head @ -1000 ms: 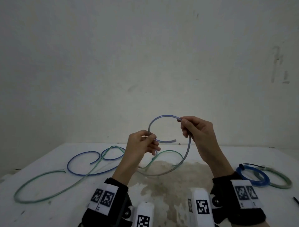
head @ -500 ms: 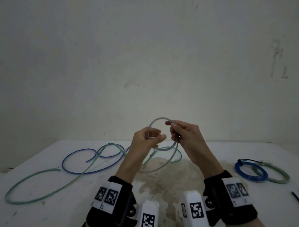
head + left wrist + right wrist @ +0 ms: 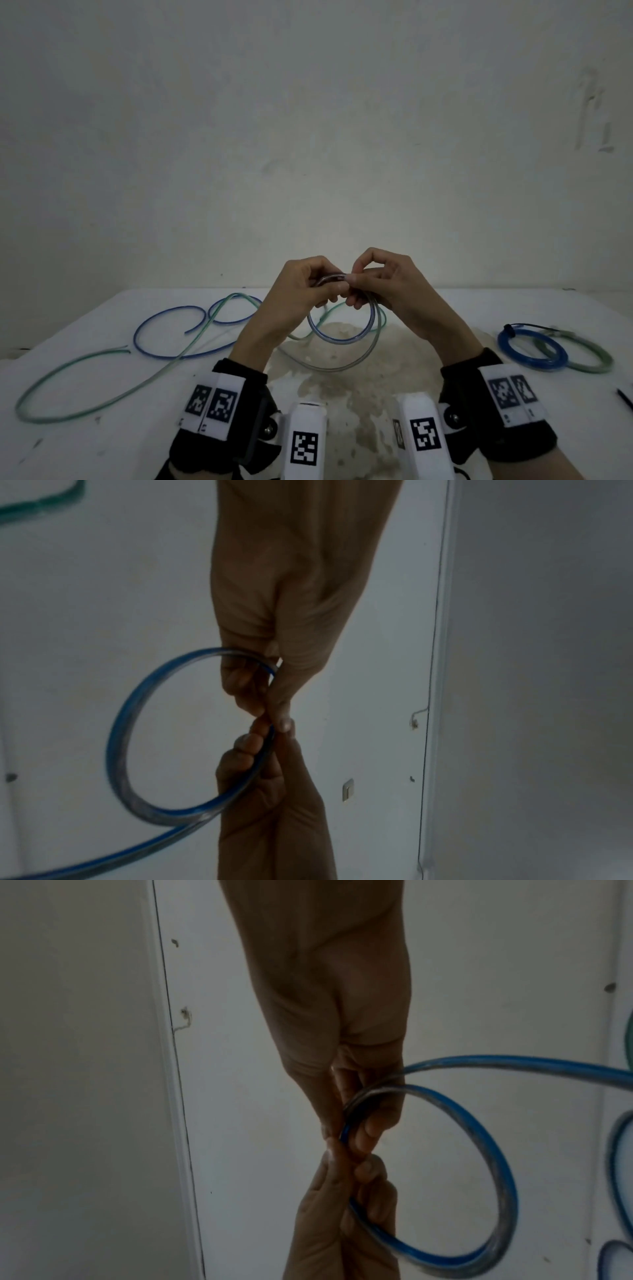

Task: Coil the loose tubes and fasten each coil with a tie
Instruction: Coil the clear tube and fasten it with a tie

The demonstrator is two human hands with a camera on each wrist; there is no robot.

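Observation:
Both hands hold a clear tube with a blue stripe [image 3: 339, 337] above the table [image 3: 85, 445]. My left hand [image 3: 327, 284] and right hand [image 3: 356, 287] meet fingertip to fingertip and pinch the tube where its turns cross. One small round loop hangs below them. In the left wrist view the loop [image 3: 118, 737] curves left of the left hand [image 3: 270, 710]. In the right wrist view the loop [image 3: 503, 1177] curves right of the right hand [image 3: 346, 1131]. The tube's tail [image 3: 329, 368] trails down onto the table.
A loose blue tube [image 3: 161, 322] and a long loose green tube [image 3: 102, 390] sprawl over the table's left half. A tied blue coil [image 3: 532, 346] and a green coil [image 3: 592, 359] lie at the right. A thin black strip [image 3: 625, 399] sits at the right edge. A brownish stain [image 3: 359, 394] marks the middle.
The right hand has brought its part of the tube over to the left hand. The wide open arc has closed into a small loop, which hangs under the joined fingers.

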